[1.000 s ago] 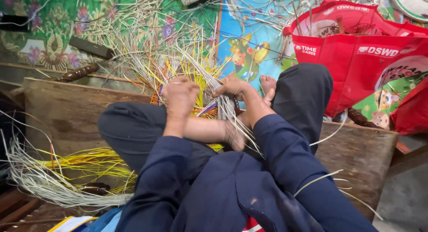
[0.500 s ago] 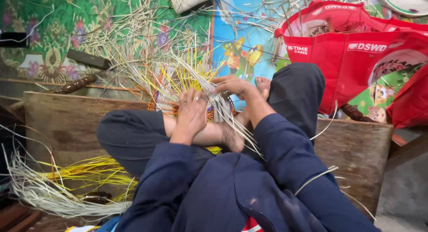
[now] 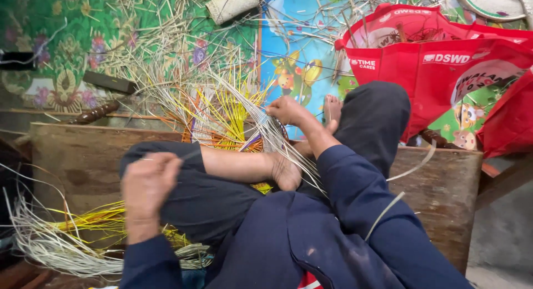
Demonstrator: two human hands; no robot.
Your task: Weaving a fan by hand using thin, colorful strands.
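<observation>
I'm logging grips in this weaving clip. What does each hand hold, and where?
The right hand pinches pale straw strips at the woven piece. The left hand is closed and blurred; its hold cannot be told.

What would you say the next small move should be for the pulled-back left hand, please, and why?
Probably bring the left hand back to the woven piece. It is closed near the knee, apart from the work and blurred, while the right hand alone holds the pale strips at the weave's edge.

A large red bag with white printed panels stood open at upper right on the patterned floor mat; a second red one, perhaps folded, leaned just beside it
</observation>
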